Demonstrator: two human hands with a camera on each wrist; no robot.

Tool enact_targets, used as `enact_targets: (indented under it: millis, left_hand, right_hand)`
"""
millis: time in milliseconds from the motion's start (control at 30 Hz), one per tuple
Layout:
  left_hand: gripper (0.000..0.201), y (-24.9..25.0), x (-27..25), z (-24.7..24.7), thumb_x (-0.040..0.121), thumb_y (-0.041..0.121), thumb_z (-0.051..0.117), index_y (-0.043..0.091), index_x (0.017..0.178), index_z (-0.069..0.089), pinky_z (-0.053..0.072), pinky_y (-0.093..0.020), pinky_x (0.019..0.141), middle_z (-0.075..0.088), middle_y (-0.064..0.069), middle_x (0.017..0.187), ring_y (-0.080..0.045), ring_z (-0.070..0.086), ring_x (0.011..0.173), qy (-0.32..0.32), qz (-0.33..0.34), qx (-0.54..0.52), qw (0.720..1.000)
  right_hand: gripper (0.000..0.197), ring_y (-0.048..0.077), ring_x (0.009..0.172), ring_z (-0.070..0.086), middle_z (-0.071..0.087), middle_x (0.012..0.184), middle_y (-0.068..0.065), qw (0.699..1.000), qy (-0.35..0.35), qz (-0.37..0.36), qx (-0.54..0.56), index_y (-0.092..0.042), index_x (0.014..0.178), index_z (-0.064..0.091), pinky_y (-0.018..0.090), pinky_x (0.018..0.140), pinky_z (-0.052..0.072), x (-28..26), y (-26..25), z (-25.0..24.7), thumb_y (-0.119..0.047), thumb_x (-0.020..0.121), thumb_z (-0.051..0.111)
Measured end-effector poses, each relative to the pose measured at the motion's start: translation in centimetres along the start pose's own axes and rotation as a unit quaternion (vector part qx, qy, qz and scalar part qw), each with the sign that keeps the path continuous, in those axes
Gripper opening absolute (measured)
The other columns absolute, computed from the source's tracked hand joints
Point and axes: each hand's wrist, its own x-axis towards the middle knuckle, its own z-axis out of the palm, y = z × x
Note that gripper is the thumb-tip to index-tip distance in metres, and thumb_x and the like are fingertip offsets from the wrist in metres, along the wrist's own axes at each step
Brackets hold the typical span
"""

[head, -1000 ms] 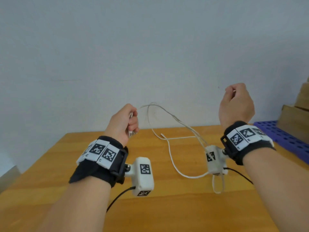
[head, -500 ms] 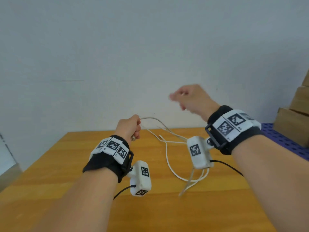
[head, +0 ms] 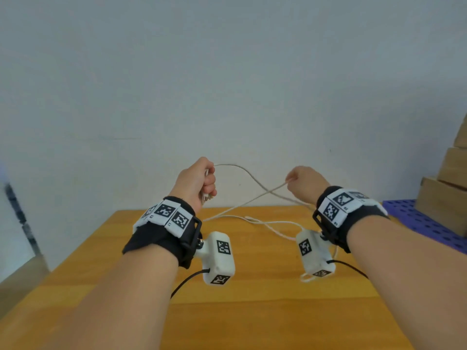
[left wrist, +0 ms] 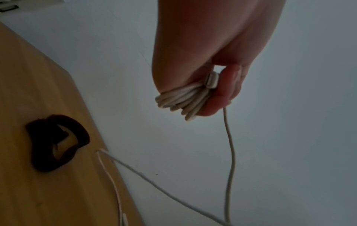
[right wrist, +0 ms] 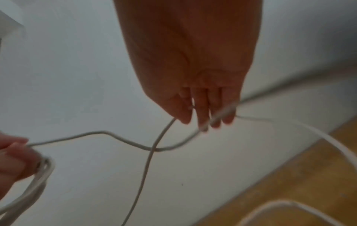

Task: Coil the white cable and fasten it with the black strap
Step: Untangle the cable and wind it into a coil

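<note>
above a wooden table [head: 252, 311] by a pale wall [head: 227, 84], left hand [head: 194, 183] gripping coiled white cable [left wrist: 179, 99], right hand [head: 307, 183] pinching its strand

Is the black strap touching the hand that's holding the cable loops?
Apart. The left wrist view shows the black strap lying on the table, while the left hand grips the white cable loops in the air.

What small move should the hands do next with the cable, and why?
Probably bring the right hand to the left hand and lay another loop there. The left hand grips a bundle of loops, but much cable lies loose on the table.
</note>
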Motion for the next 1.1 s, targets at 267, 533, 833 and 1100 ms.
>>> enact_targets:
  millis: [267,533,833,1100]
  left_hand:
    - [0.023,0.7,-0.4,0.3,0.09,0.015,0.045,0.014,0.067,0.044,0.036,-0.027,0.05,0.032,0.006,0.038,-0.011,0.027,0.032,0.006,0.009,0.034,0.999]
    - [0.021,-0.1,-1.5,1.3,0.092,0.017,0.044,0.013,0.072,0.047,0.037,-0.026,0.048,0.032,0.005,0.043,-0.012,0.029,0.036,-0.092,-0.016,0.115,0.989]
    - [0.031,-1.6,-3.1,0.9,0.098,0.032,0.043,0.013,0.075,0.052,0.034,-0.02,0.042,0.029,0.008,0.039,-0.008,0.027,0.032,-0.207,-0.08,0.135,0.966]
    - [0.051,-3.3,-2.2,1.3,0.1,0.047,0.024,0.011,0.075,0.05,0.039,-0.022,0.045,0.033,0.007,0.04,-0.008,0.031,0.034,-0.303,-0.11,-0.036,0.946]
  right_hand:
    - [0.038,0.027,0.118,0.055,0.056,0.135,0.008,0.977,-0.07,-0.021,-0.2,-0.013,0.128,0.057,0.034,0.098,0.044,-0.3,-0.5,-2.3,-0.023,0.091,0.053]
    - [0.034,0.017,0.073,0.064,0.064,0.107,0.003,0.964,-0.088,-0.118,0.22,-0.015,0.121,0.062,0.028,0.063,0.057,-3.6,-4.0,-0.2,-0.013,0.087,0.064]
    - [0.01,0.003,0.068,0.057,0.066,0.074,-0.009,0.956,0.073,-0.228,0.169,-0.014,0.083,0.074,0.015,0.067,0.041,-4.9,-5.7,1.4,-0.018,0.087,0.065]
    - [0.016,0.011,0.068,0.064,0.071,0.074,0.004,0.941,0.006,-0.183,0.285,-0.013,0.085,0.075,0.022,0.069,0.05,-4.3,-3.0,3.9,-0.016,0.09,0.06]
